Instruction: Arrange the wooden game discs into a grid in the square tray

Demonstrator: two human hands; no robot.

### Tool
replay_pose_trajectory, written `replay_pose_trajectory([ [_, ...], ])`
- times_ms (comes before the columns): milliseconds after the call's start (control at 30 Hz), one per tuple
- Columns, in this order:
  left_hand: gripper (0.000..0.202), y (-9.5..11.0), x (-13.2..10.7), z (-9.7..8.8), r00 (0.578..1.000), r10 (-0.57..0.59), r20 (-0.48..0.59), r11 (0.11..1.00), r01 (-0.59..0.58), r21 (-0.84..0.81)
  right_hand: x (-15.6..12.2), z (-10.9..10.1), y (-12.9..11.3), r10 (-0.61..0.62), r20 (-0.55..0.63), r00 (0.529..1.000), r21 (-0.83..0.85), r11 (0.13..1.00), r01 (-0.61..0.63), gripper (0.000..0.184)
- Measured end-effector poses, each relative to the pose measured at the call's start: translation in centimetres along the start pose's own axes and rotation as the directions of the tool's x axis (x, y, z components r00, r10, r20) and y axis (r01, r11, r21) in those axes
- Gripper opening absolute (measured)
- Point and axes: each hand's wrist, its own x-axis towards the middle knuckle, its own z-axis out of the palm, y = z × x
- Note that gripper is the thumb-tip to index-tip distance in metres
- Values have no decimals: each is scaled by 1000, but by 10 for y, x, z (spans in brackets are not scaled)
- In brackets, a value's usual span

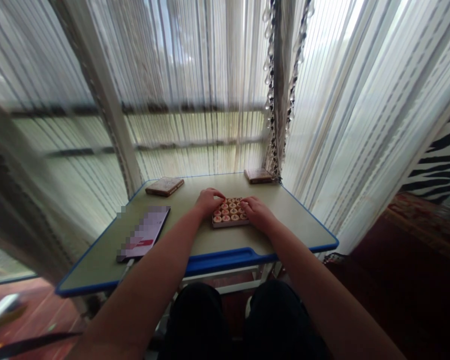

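A shallow box [230, 224] of round Chinese chess pieces [234, 210] lies on the desk in front of me. The wooden discs sit in rows, marked with red or dark characters. My left hand [209, 200] is at the box's left side, its fingers curled over the back left corner. Against the right side rests my right hand [258, 212], with bent fingertips over the edge and the rightmost pieces. Both hands appear to grip the box between them; the fingers' undersides are hidden.
The pale desk [183, 230] has a blue rim and a pen groove. A tablet or large phone [146, 232] with a cable lies left. Flat wooden boxes stand at the back left [165, 186] and back right [258, 175]. Sheer curtains [202, 100] hang behind.
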Motion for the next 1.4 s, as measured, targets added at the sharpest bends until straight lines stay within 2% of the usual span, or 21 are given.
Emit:
replay_pose_trajectory([
  [167,27,0,1,0,1000,2,24,1000,-2,0,-1,-1,-2,-4,15,1000,2,1000,4,29],
  [333,27,3,0,-2,1000,-12,-14,1000,12,-5,-1,0,-1,35,14,999,25,999,-36,31],
  [500,27,1,-3,-8,979,-203,-33,978,201,-55,-1,1,1,49,14,999,36,998,-49,33],
  [600,26,0,-4,-11,964,-264,-19,961,262,-90,-1,0,-1,57,20,998,34,998,-57,32],
  [800,23,0,-5,-13,963,-268,29,958,269,-94,-1,-1,-1,32,27,999,16,999,-32,31],
  [1033,22,0,-6,-14,956,-292,37,949,294,-110,-1,-1,1,36,26,999,24,999,-36,32],
  [1267,30,-7,-3,-11,944,-326,-46,942,320,-103,3,1,6,106,-14,994,31,994,-106,31],
  [1400,34,-6,-3,-11,934,-354,-50,933,349,-85,4,1,7,182,-5,983,63,981,-182,28],
])
